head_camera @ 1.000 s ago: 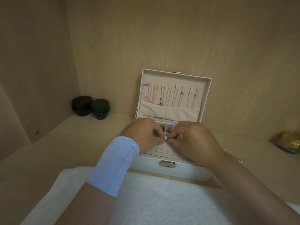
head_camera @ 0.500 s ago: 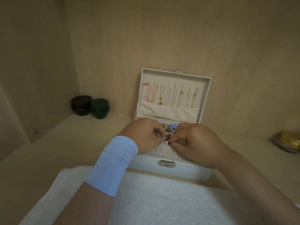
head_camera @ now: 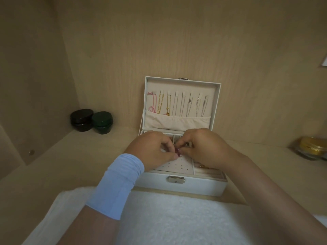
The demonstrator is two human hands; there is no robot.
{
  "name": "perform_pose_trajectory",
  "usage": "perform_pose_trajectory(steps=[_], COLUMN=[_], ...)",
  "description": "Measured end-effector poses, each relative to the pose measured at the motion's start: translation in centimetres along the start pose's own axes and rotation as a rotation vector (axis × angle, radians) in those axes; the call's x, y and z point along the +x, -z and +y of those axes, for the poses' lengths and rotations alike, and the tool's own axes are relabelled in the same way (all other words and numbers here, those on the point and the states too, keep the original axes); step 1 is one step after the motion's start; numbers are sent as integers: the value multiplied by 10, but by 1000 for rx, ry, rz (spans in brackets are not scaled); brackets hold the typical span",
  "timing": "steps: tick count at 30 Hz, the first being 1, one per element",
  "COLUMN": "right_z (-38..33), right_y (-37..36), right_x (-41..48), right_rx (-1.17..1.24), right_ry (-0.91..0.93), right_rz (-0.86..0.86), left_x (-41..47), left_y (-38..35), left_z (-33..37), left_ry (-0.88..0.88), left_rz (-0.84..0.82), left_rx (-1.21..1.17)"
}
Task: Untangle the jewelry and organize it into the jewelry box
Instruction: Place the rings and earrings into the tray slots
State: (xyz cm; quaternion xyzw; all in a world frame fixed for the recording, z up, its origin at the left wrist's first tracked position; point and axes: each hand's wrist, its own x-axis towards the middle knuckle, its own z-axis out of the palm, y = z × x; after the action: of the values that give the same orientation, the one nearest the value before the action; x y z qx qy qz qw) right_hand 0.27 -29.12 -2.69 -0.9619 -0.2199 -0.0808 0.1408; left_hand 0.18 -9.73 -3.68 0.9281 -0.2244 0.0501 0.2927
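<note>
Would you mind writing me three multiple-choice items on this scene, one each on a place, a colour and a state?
1. Where do the black jar and the green jar stand relative to the jewelry box?
A. inside it
B. on the shelf to its left
C. on top of it

2. What colour is the band on the left wrist?
A. red
B. light blue
C. black

3. How is the lid of the box?
A. shut and latched
B. detached, lying flat
C. open and upright

Answers:
1 B: they sit side by side near the back left corner.
2 B: pale blue fabric wraps the wrist behind the left hand, which with the right hand pinches a small piece over the box.
3 C: necklaces hang on its inner face.
</note>
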Motion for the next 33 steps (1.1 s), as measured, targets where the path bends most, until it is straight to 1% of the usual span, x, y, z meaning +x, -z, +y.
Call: perform_pose_trajectory(steps=[8, 12, 14, 17, 20, 22, 24, 28, 30, 33], right_z=[4, 7, 12, 33, 71, 96, 118, 159, 174, 184], right_y=[3, 4, 14, 38, 61, 69, 71, 61, 60, 62], right_x=[2, 0, -5, -18, -38, -53, -68, -84, -91, -99], right_rx=[54, 106, 155, 224, 185, 159, 132, 90, 121, 177], right_ry=[-28, -30, -31, -82, -157, -206, -247, -318, -352, -373], right_rz=[-41, -36, -10, 67, 118, 103, 63, -96, -159, -249], left_x=[1, 1, 0, 0, 8, 20, 36, 70, 88, 111], left_y=[0, -2, -1, 4, 4, -2, -15, -49, -70, -101], left_z=[-3, -2, -1, 8, 34, 58, 85, 127, 141, 146], left_ry=[-27, -37, -23, -7, -47, -104, -160, -206, -200, -132], left_rz=[10, -6, 4, 77, 114, 101, 53, -97, -214, -379], left_rx=[-37, 3, -13, -75, -107, -118, -76, 26, 127, 304])
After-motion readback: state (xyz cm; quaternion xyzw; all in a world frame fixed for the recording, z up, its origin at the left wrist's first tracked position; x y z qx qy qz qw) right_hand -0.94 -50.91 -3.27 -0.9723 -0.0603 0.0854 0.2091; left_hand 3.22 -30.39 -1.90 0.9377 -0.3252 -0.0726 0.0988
